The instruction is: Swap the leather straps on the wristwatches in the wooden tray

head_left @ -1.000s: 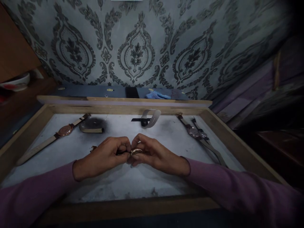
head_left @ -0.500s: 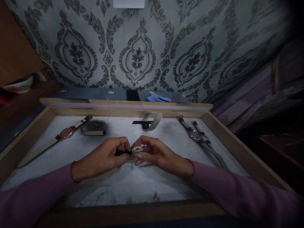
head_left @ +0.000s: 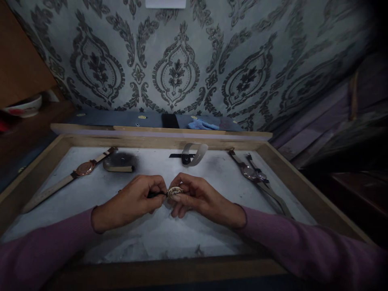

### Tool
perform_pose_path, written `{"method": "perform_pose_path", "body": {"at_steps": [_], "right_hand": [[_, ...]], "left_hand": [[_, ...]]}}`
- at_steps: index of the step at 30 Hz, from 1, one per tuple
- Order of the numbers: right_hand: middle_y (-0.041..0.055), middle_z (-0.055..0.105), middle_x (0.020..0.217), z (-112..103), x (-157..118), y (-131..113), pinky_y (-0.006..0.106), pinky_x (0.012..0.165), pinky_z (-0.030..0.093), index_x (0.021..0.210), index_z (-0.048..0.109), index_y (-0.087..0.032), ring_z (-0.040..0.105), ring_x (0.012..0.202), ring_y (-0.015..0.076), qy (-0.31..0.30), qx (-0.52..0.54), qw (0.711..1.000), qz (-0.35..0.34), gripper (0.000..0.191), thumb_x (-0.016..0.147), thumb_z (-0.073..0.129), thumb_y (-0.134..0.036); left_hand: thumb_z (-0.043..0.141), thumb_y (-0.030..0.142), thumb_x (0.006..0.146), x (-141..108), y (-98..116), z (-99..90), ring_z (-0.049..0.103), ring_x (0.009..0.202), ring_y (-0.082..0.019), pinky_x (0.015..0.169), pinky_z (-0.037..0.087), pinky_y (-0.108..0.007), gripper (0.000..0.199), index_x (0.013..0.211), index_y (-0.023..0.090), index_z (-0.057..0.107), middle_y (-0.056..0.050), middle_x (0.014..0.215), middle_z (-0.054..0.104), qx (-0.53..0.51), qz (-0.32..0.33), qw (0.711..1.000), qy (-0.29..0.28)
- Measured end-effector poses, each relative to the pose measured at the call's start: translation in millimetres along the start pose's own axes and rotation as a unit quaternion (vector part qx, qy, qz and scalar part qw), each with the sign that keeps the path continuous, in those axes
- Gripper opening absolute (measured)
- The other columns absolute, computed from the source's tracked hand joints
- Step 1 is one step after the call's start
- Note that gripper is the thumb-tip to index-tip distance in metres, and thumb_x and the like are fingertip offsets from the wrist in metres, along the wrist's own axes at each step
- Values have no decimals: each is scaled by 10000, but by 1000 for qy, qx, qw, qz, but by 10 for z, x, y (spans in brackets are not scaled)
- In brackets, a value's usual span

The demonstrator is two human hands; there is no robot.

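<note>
Between my hands is a small round gold-coloured watch (head_left: 175,190), its face turned up. My right hand (head_left: 204,199) is closed on the watch case, thumb along its near edge and fingers behind and below. From the left side of the case runs a dark strap (head_left: 157,195), pinched between the thumb and fingers of my left hand (head_left: 130,204). Much of the strap is hidden inside that hand. Both hands are a little above the white bottom of a shallow wooden tray (head_left: 160,142).
On the left of the tray lie a brown-strapped watch (head_left: 85,169) and a folded strap (head_left: 119,168). A grey-banded watch (head_left: 194,155) lies at the back. Two watches, one with a round face (head_left: 249,172), lie on the right. Beyond the rim rests a blue cloth (head_left: 203,124).
Both hands keep their hold on the watch and strap. The lower fingers of my right hand have shifted slightly, and the watch face is tilted a little differently.
</note>
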State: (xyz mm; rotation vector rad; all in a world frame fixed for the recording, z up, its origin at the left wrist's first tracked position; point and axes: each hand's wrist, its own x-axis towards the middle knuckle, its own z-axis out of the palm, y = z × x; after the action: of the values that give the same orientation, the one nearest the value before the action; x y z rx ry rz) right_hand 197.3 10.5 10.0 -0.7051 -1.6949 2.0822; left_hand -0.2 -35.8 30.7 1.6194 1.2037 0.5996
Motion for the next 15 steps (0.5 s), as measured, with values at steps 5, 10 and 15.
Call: {"method": "perform_pose_path", "body": {"at_steps": [5, 10, 15], "right_hand": [[34, 640, 811, 16, -9, 5, 204, 601, 559, 930, 509, -147, 684, 686, 113, -2, -25, 1000, -16, 300, 848, 654, -397], [35, 641, 764, 43, -30, -12, 230, 606, 556, 926, 519, -144, 669, 685, 123, 3, -80, 996, -37, 281, 881, 606, -407], [34, 647, 740, 53, -40, -34, 232, 606, 555, 932, 524, -147, 664, 673, 123, 10, -129, 990, -64, 245, 909, 568, -387]], "left_hand": [[498, 212, 784, 0, 23, 3, 400, 498, -78, 465, 290, -190, 85, 742, 154, 544, 48, 563, 492, -4, 4, 1000, 7], [498, 234, 793, -1, 14, 18, 411, 491, -83, 462, 294, -192, 108, 728, 157, 538, 47, 551, 491, 8, 7, 1000, 16], [506, 218, 812, 0, -16, 27, 433, 511, -84, 471, 305, -188, 85, 743, 168, 500, 53, 561, 487, -7, 15, 1000, 18]]}}
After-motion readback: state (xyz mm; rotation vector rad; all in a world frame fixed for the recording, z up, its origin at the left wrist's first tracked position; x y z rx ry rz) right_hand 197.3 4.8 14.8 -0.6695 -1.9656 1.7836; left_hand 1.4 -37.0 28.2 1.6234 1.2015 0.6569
